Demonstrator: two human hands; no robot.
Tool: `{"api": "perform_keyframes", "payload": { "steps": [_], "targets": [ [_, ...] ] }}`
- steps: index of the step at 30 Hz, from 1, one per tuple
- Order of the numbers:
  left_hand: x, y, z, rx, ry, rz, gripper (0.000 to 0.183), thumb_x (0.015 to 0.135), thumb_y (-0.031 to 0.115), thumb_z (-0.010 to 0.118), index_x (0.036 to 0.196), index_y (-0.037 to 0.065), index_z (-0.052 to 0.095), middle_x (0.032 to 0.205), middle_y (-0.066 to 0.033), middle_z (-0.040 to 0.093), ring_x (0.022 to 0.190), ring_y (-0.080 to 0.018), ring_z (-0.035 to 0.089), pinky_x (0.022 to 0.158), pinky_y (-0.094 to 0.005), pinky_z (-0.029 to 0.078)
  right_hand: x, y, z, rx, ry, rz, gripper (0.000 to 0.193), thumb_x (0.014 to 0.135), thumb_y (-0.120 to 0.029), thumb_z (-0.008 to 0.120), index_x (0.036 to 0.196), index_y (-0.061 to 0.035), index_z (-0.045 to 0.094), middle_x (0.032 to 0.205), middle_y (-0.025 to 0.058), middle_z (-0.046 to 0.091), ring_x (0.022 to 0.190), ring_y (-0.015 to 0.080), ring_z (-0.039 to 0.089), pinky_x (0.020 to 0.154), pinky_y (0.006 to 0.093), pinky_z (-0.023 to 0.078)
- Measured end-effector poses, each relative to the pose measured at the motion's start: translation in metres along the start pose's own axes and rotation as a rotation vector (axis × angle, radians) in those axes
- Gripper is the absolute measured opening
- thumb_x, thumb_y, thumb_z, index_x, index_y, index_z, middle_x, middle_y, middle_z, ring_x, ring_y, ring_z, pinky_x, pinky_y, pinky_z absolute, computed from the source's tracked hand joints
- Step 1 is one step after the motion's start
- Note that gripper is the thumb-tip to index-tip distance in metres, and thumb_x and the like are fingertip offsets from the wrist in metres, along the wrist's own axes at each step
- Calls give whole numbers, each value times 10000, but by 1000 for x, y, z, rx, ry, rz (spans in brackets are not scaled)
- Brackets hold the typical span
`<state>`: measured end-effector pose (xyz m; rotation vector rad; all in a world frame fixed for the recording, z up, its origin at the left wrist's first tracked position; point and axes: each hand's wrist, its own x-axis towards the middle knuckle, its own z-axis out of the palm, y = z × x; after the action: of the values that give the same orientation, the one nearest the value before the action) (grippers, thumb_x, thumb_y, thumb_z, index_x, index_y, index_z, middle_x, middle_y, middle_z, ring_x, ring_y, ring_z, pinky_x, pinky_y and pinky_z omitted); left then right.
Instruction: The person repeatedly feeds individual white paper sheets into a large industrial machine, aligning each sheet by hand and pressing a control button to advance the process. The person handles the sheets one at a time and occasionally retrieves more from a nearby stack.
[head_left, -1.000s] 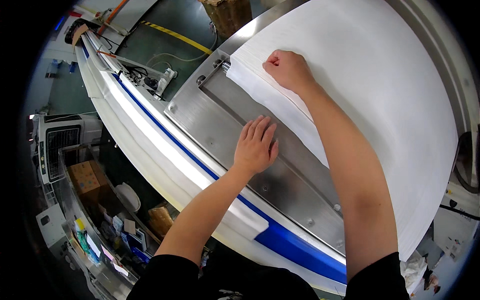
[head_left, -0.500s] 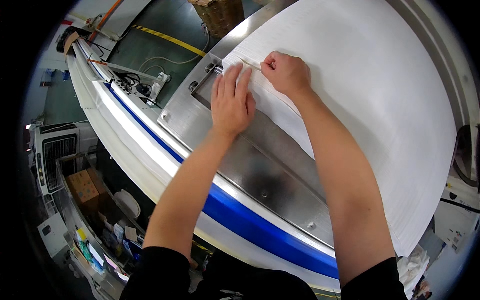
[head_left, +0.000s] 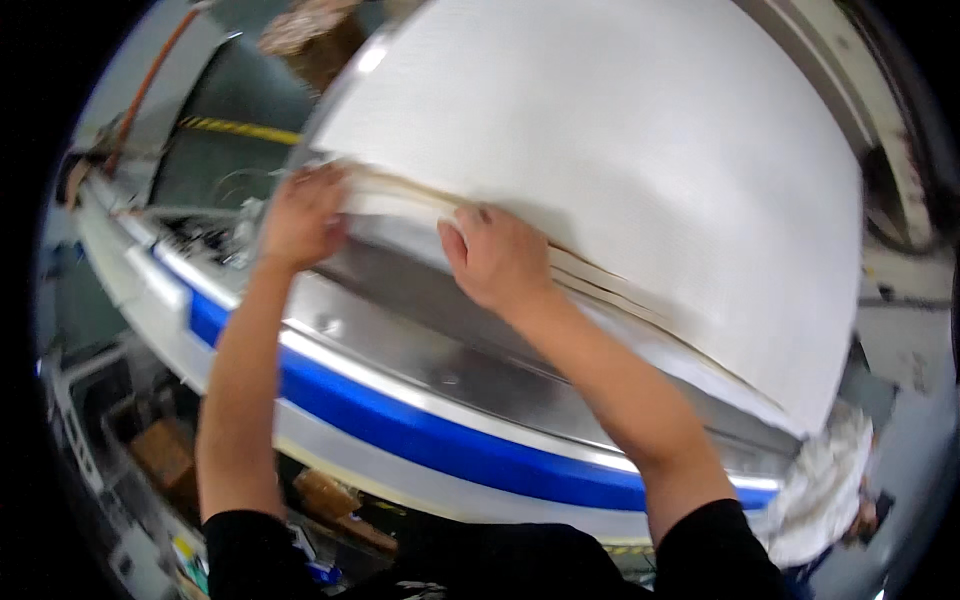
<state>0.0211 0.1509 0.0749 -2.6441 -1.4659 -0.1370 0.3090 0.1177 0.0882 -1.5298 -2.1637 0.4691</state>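
Note:
A broad stack of white sheet material (head_left: 620, 120), which looks like layered fabric, covers most of the steel table (head_left: 430, 345). Along its near edge the layers part, leaving long dark gaps between them. My left hand (head_left: 305, 218) is at the stack's left corner, fingers bent over the edge and somewhat blurred. Farther right along that edge, my right hand (head_left: 500, 255) has its fingers curled round the upper layers, its thumb on the near side. The fingertips of both hands are partly hidden.
A blue strip (head_left: 420, 435) and a pale rail run along the table's front. Crumpled white material (head_left: 825, 490) hangs at the right end. A brown carton (head_left: 318, 40) stands beyond the table; machine parts (head_left: 205, 240) sit at left. A yellow-black line (head_left: 240, 130) marks the floor.
The view has shifted and turned. My left hand has gone from lying flat near the edge to bending over the corner. My right hand now lies along the near edge, where the layers have spread apart.

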Motion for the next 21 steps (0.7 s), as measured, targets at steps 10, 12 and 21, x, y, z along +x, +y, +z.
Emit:
{"api": "perform_keyframes", "payload": {
  "steps": [10, 12, 21],
  "targets": [
    [44, 19, -21, 281, -357, -35, 510, 709, 40, 651, 1188, 173, 538, 1099, -84, 591, 1076, -289, 547, 959, -450, 389, -304, 256, -228, -623, -119, 737, 530, 970, -450, 345, 800, -101, 705, 796, 159, 669, 840, 317, 639, 937, 522, 390],
    [58, 4, 7, 455, -705, -104, 483, 746, 49, 638, 1202, 188, 566, 1154, -70, 588, 1078, -288, 558, 908, -466, 424, -353, 304, -266, -633, -82, 830, 545, 973, -449, 330, 800, -97, 708, 806, 161, 670, 862, 318, 635, 985, 510, 349],
    [12, -156, 100, 506, -356, -69, 246, 935, 70, 401, 1066, 15, 602, 1035, -178, 627, 959, -344, 609, 778, -390, 491, -496, 450, -376, -766, -345, 1155, 571, 974, -478, 255, 1017, -103, 684, 1040, 157, 659, 1027, 293, 604, 1055, 492, 299]
  ]
}}
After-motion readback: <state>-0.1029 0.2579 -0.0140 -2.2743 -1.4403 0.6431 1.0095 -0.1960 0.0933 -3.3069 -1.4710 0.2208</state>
